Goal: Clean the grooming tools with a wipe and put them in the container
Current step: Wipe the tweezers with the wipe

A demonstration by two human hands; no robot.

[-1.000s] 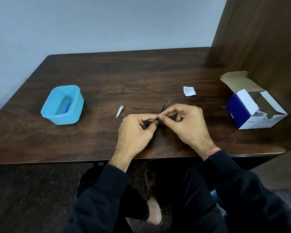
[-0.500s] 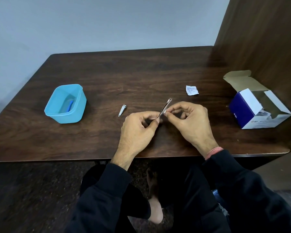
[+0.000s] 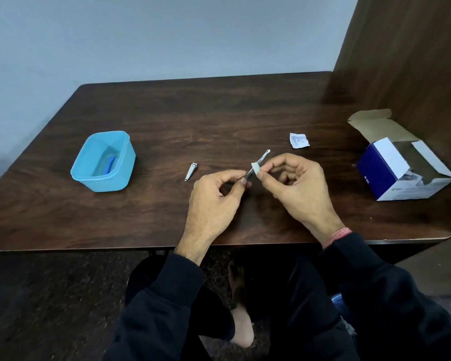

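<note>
My left hand (image 3: 215, 201) pinches the near end of thin metal tweezers (image 3: 263, 158), which point up and to the right above the table. My right hand (image 3: 296, 188) pinches a small white wipe (image 3: 255, 168) folded around the middle of the tweezers. A small metal nail clipper (image 3: 191, 171) lies on the table just left of my left hand. The light blue plastic container (image 3: 103, 162) stands at the left with a blue tool (image 3: 110, 164) inside it.
A torn white wipe wrapper (image 3: 299, 140) lies on the dark wooden table (image 3: 219, 118) behind my right hand. An open blue and white cardboard box (image 3: 401, 165) sits at the right, against a wooden side panel (image 3: 406, 61). The table's front edge runs below my wrists.
My right hand has slid the wipe up along the tweezers, away from my left fingertips. The hands have drawn slightly apart, and the tweezers' tips have closed together.
</note>
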